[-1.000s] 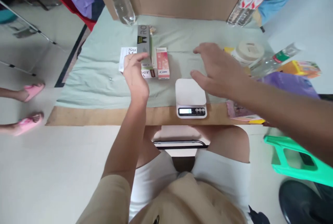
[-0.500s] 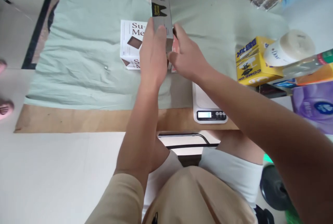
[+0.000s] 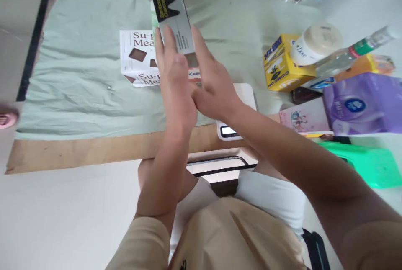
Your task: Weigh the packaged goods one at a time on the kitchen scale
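From the head camera, both hands meet over the middle of the table and clasp a long grey cardboard box with a black and yellow label [image 3: 172, 14], which is lifted clear of the pale green cloth [image 3: 78, 81] and tilts away toward the far edge. The left hand [image 3: 176, 81] lies along the box's left side, its fingers stretched up flat against the grey face; the right hand [image 3: 210, 81] presses in from the right with fingers extended, so the box is pinched between the two palms rather than wrapped by curled fingers. Below and behind the hands lies a white flat carton printed with brown squares and dark lettering [image 3: 136, 58], resting on the cloth, and the end of a small pink and white box [image 3: 194, 73] peeks out just beside it under the fingers. A white digital kitchen scale [image 3: 234, 129] sits at the near edge under the right wrist, mostly hidden. To the right stand a yellow cardboard box with blue lettering [image 3: 281, 71], a white round jar [image 3: 314, 44] leaning on it, a clear plastic bottle with a green band [image 3: 351, 52] and a purple soft pack [image 3: 361, 104]. A green plastic stool [image 3: 364, 163] shows by the right forearm.
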The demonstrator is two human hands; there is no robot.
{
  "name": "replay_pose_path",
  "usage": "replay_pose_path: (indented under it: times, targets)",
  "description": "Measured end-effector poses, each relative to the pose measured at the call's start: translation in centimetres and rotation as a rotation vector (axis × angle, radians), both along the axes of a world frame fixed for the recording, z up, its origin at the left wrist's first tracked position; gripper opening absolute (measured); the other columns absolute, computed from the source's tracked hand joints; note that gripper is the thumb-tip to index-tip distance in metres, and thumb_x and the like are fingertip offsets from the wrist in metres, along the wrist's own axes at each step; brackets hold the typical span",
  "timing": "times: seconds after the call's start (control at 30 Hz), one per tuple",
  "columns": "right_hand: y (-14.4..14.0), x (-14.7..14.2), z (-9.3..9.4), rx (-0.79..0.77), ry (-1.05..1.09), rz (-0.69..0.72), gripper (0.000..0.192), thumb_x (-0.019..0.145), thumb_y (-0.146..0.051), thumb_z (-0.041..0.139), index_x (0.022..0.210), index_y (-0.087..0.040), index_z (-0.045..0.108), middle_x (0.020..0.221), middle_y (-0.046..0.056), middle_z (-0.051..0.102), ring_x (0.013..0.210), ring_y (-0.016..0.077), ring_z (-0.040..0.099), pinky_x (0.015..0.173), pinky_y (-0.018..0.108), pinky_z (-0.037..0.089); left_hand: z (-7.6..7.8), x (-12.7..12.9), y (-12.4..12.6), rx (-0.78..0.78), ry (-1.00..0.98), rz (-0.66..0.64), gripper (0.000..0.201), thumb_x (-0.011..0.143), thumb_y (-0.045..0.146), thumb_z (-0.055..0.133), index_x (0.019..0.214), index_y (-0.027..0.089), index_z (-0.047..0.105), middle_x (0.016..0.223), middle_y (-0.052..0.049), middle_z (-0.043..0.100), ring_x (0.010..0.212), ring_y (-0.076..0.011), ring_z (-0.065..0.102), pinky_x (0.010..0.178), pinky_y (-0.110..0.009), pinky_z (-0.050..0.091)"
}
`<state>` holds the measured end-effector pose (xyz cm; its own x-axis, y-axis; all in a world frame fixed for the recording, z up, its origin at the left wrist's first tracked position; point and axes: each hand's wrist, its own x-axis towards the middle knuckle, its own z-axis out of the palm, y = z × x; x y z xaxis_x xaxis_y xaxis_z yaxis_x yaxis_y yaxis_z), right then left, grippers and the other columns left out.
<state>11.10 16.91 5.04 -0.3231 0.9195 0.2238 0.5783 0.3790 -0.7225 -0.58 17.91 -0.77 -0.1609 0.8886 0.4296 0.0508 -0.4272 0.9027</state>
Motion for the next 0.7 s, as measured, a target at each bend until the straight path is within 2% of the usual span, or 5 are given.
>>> replay_pose_path:
  times: [0.07,0.13,0.27,0.5,0.7]
  targets:
    - [-2.6,2.2,-0.1,0.040,0.021,-0.045,0.094,0.090,-0.039,0.070,0.171,-0.017,0.025,0.181,0.006,0.031,0.168,0.0341,0.033,0.137,0.050,0.039,1.1,2.2,-2.9,-0.028,0.043,-0.036,0.089,0.094,0.090,0.031,0.163,0.036,0.040,0.184,0.005,0.019,0.175,-0.0256,0.012,0.144,-0.040,0.026]
    - [-5.1,4.6,-0.8,0.057,0.070,-0.108,0.083,0.097,-0.045,0.061,0.170,-0.028,0.026,0.175,0.003,0.042,0.161,0.0327,0.046,0.131,0.052,0.047,1.8,4.5,-5.8,-0.046,0.109,-0.119,0.091,0.095,0.089,0.030,0.166,0.033,0.037,0.185,0.001,0.016,0.175,-0.0288,0.012,0.145,-0.046,0.022]
    - [-9.5,8.4,-2.7,0.038,0.110,-0.230,0.070,0.103,-0.049,0.050,0.169,-0.039,0.026,0.163,0.003,0.057,0.151,0.0331,0.058,0.121,0.058,0.056,1.5,7.6,-10.0,-0.189,0.214,-0.278,0.086,0.097,0.083,0.035,0.169,0.036,0.032,0.186,0.000,0.011,0.175,-0.0330,0.009,0.137,-0.052,0.037]
    - [-14.0,10.9,-5.8,0.028,0.069,-0.413,0.077,0.095,-0.045,0.049,0.168,-0.025,0.032,0.159,0.011,0.063,0.136,0.0298,0.070,0.109,0.049,0.064,0.5,9.2,-13.3,-0.337,0.353,-0.557,0.087,0.103,0.064,0.043,0.175,0.026,0.014,0.186,-0.010,-0.008,0.175,-0.0328,0.005,0.133,-0.051,0.043]
    - [-15.1,11.7,-7.7,-0.029,0.046,-0.455,0.081,0.086,-0.031,0.058,0.164,-0.028,0.038,0.148,0.011,0.072,0.121,0.0301,0.077,0.095,0.046,0.068,-0.2,9.6,-14.9,-0.265,0.399,-0.532,0.081,0.104,0.046,0.045,0.175,0.026,0.012,0.185,-0.013,-0.011,0.175,-0.0342,0.005,0.133,-0.057,0.040]
